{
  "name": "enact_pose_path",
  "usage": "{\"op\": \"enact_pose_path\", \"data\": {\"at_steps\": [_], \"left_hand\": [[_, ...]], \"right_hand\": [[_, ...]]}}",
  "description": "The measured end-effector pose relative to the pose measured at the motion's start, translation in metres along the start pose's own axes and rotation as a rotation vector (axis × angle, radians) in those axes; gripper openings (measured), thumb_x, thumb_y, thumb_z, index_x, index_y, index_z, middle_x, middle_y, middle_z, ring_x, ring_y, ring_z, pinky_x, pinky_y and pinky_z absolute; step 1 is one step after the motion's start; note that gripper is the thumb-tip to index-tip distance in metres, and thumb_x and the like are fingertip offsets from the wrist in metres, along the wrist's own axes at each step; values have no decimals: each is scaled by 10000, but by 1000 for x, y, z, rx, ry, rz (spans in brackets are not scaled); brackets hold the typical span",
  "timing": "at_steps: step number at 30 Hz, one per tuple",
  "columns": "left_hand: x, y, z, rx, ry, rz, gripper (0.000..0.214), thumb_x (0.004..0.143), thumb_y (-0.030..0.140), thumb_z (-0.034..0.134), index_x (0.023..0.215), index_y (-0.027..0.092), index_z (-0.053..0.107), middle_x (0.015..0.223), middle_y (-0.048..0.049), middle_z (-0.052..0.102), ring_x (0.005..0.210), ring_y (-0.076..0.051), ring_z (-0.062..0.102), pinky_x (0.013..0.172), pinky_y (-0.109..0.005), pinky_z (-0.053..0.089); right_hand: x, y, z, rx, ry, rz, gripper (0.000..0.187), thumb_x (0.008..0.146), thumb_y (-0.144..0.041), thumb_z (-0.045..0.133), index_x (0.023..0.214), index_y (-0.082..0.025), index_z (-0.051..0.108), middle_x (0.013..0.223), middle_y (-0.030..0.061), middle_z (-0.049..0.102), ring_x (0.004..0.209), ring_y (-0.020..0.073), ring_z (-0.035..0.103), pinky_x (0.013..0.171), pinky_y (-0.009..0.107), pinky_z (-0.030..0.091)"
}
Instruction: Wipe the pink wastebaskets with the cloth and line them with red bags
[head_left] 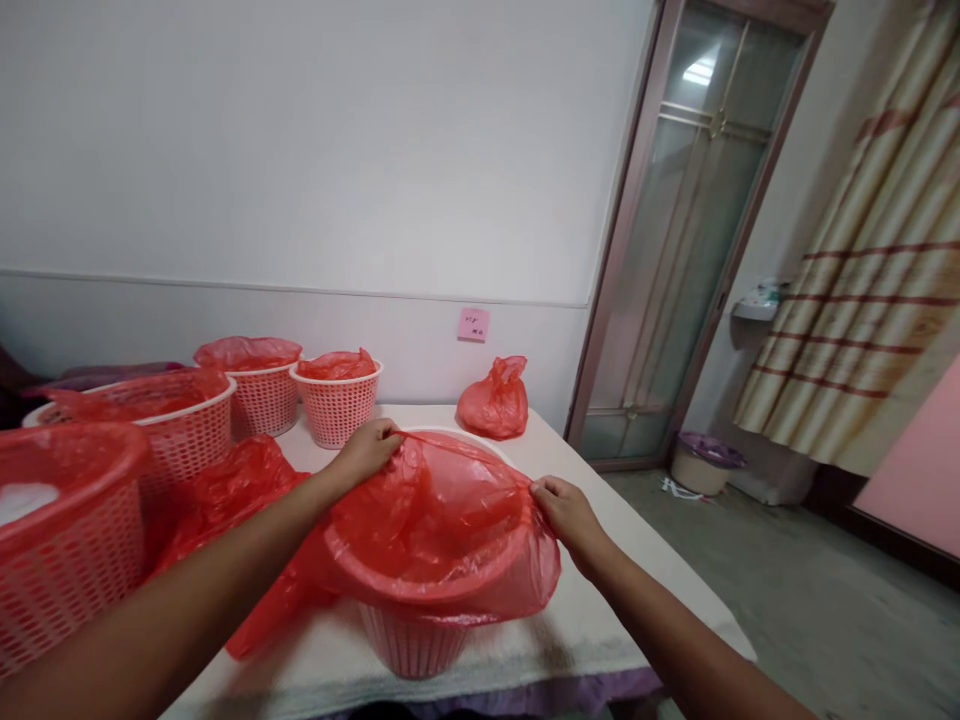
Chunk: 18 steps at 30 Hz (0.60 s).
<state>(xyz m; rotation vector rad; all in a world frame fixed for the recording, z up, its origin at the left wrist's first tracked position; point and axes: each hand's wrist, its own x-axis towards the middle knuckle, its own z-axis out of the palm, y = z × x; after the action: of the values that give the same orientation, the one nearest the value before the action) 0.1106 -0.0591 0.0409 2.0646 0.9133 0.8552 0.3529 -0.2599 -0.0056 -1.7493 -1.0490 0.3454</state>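
A red plastic bag point(450, 520) lines a pale slatted basket point(416, 640) in front of me, its near edge folded over the outside of the rim. My left hand point(367, 452) pinches the bag's edge at the far left of the opening. At the right, my right hand point(566, 510) grips the same edge, and the film is stretched taut between the two. Part of the basket's white far rim shows behind the bag. Beside the basket, under my left forearm, lie loose red plastic bags point(247, 490).
Several bag-lined baskets stand to the left, among them a small one point(339, 405) by the wall and a large one point(67, 560) nearby. A tied red bag point(493, 405) sits near the table's point(637, 570) back edge. On the floor at right is a bin point(701, 470).
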Motion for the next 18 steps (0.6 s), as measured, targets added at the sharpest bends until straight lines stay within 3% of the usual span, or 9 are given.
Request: {"op": "enact_pose_path", "data": {"at_steps": [7, 14, 18], "left_hand": [[29, 1, -5, 161, 27, 61, 285, 786, 234, 633, 553, 183, 477, 538, 78, 440, 528, -99, 423, 534, -237, 303], [49, -6, -1, 214, -57, 57, 128, 786, 230, 667, 691, 162, 616, 683, 36, 603, 650, -133, 549, 650, -274, 406], [52, -16, 0, 237, -71, 34, 173, 797, 269, 636, 661, 169, 604, 644, 31, 597, 616, -136, 544, 631, -275, 393]], "right_hand": [[4, -1, 2, 126, -37, 76, 257, 720, -441, 505, 630, -202, 538, 590, -19, 547, 557, 135, 452, 514, 247, 341], [2, 1, 5, 232, -81, 123, 188, 705, -379, 501, 670, -200, 543, 597, -28, 537, 568, 130, 458, 525, 242, 348], [4, 0, 6, 265, -101, 160, 166, 698, -366, 510, 662, -204, 523, 552, -51, 485, 520, 112, 405, 497, 233, 295]]}}
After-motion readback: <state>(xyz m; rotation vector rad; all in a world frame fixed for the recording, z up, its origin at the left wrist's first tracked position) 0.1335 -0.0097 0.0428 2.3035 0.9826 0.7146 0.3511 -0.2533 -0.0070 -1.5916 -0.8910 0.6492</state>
